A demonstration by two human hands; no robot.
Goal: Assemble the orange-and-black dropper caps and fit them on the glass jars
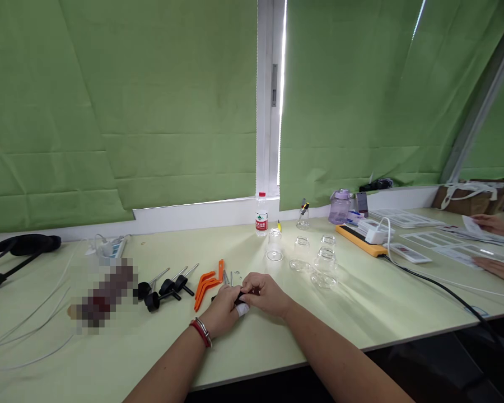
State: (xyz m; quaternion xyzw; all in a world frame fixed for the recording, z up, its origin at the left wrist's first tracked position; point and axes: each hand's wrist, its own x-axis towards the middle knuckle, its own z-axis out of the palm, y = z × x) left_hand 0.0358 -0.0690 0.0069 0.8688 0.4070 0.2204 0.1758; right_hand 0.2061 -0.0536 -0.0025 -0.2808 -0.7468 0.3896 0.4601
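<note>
A: What's nearest?

B: The smooth, pale green tabletop point(260, 347), its straight front edge running below the 2 hands with a bare strip between.

A: And the hands?

B: The left hand point(222, 310) curls around a small black piece point(238, 299), fingers closed; the right hand point(266, 294) pinches at it between thumb and fingers. Its exact shape is hidden.

A: Where does that sit?

B: Just above the table, near the middle. Close by on the left lie angular orange plastic pieces point(204, 288), then round black parts with slim metal rods point(153, 301).

A: Any room on the right?

B: Yes, bare surface reaches toward the black cable point(441, 285). Beyond the right hand stand clear, curved glass vessels point(274, 244).

A: Farther back?

B: A clear plastic bottle with a red cap point(261, 215), a translucent purple jug point(340, 208), then creased green fabric blinds point(185, 101).
</note>
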